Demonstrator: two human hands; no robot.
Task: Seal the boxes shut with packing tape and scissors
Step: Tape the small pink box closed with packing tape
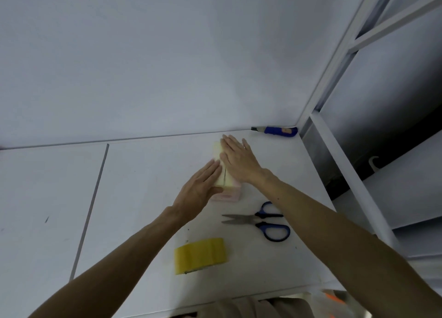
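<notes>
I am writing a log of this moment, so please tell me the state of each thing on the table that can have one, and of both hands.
Box: top flaps folded shut, seam visible, pressed flat.
Left hand: open, palm flat on the box.
Right hand: open, palm flat on the box.
Scissors: blades slightly open, lying untouched.
Tape roll: standing on its edge, untouched.
Utility knife: lying against the wall; blade cannot tell.

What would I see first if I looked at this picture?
Two hands, the left hand and right hand, pressing flat on a small box in the middle of the white table. Nearer lie blue-handled scissors and a yellow tape roll.
</notes>
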